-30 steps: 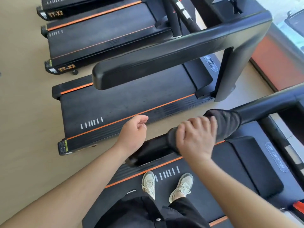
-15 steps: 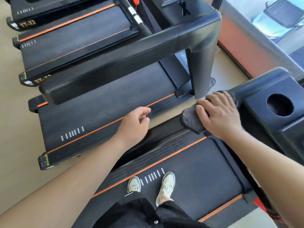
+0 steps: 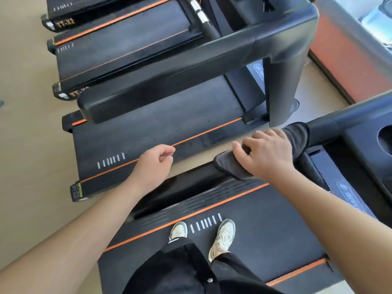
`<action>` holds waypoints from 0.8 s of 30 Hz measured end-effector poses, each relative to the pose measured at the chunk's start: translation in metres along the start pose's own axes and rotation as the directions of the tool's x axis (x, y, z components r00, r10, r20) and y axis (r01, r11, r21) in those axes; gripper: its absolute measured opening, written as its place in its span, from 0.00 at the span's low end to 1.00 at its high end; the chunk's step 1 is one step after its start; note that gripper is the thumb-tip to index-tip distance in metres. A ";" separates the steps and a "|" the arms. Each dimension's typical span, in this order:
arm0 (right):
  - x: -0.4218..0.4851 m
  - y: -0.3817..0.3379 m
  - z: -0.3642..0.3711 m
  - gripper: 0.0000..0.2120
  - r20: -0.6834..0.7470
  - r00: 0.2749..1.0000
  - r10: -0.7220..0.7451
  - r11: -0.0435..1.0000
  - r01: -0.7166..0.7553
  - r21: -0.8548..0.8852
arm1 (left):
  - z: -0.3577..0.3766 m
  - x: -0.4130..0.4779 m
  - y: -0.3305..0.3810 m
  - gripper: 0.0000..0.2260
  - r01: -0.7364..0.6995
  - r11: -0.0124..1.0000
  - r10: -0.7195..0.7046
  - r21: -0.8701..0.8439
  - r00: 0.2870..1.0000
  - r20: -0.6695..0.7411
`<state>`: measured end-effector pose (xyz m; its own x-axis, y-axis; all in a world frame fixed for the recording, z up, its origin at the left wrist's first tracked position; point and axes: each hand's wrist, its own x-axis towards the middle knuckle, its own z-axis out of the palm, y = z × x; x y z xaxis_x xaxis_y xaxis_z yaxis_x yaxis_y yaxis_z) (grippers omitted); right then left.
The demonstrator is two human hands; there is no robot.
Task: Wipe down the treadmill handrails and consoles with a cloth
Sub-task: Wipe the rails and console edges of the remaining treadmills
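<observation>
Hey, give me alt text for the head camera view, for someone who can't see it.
A person's right hand holds a dark grey cloth against the black handrail of the treadmill they stand on. Their left hand hovers beside it, loosely curled and empty. More treadmills stand in a row alongside.

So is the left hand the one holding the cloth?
No, the cloth is draped over the handrail under the right hand, while the left hand holds nothing.
</observation>
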<state>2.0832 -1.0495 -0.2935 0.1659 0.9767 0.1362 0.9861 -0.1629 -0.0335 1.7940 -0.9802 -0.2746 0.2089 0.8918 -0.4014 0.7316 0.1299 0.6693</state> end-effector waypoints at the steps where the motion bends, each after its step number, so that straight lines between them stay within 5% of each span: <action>1: 0.003 -0.004 0.000 0.28 0.019 0.996 0.084 0.996 -0.084 -0.019 | -0.004 -0.001 -0.007 0.13 -0.004 1.000 0.004 -0.003 1.000 0.001; 5: -0.008 -0.065 0.001 0.25 0.014 0.980 0.200 0.980 -0.200 -0.015 | -0.020 -0.008 -0.034 0.14 -0.003 0.999 0.004 -0.035 1.000 0.010; 14: -0.071 -0.288 0.014 0.19 -0.027 1.000 0.007 0.986 -0.002 0.165 | -0.078 -0.016 -0.111 0.15 0.011 0.999 -0.013 -0.044 0.999 -0.033; 20: -0.067 -0.232 0.014 0.23 -0.134 0.933 -0.333 0.919 0.353 0.177 | -0.072 -0.015 -0.107 0.15 -0.055 0.995 0.059 -0.083 0.998 0.036; 24: -0.049 -0.133 0.006 0.19 -0.209 0.970 -0.123 0.984 0.147 0.103 | -0.068 -0.019 -0.100 0.15 -0.074 0.993 0.079 -0.094 0.995 0.058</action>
<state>1.9443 -1.0745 -0.3018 0.0416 0.9382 0.3435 0.9934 -0.0021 -0.1147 1.6727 -0.9801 -0.2915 0.3040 0.8724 -0.3827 0.6496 0.1041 0.7531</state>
